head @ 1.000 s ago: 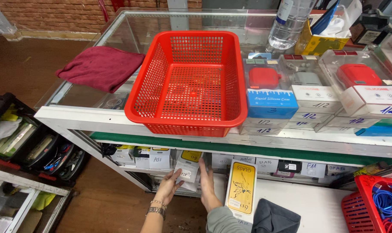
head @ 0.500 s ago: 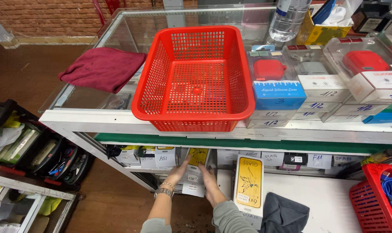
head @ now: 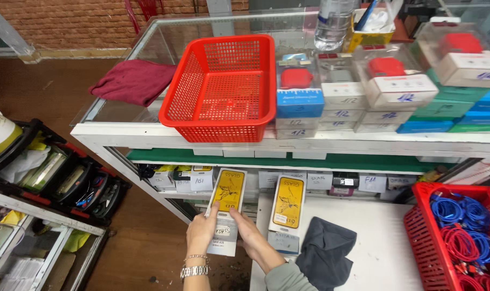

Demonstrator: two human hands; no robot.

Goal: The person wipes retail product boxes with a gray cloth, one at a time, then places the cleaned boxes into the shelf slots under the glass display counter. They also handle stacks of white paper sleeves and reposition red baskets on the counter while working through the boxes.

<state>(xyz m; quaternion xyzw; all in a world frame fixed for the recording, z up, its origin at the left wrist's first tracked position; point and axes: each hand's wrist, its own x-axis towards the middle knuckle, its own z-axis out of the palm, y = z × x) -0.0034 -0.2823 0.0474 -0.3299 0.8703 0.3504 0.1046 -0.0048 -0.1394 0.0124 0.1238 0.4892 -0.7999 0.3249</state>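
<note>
Glass counter [head: 121, 110]: red basket [head: 220, 89], maroon cloth [head: 132, 81], stacked boxes [head: 342, 102].

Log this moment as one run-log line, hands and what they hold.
left hand: holds flat yellow-and-white box | right hand: on same box | second box: on white table

Place: a small phone-accessory shop, seen from behind its counter.
Counter: a white-framed glass display case [head: 148, 132] running the width of the room, stock piled along its top.
Stock on the glass: stacked boxed earbud cases [head: 385, 86] with handwritten labels, toward the right end; an empty red plastic basket [head: 220, 89] at the near edge.
Shelf under the glass: rows of small labelled boxes [head: 320, 180] lined up on green lining.
Right corner: a red crate of coiled blue and red cables [head: 460, 231] on the white work table [head: 385, 253].
In hand: a yellow-fronted flat retail pack [head: 226, 207], with a matching pack [head: 287, 213] beside it.
Backdrop: brick wall [head: 67, 21] and brown floor beyond the counter.
</note>
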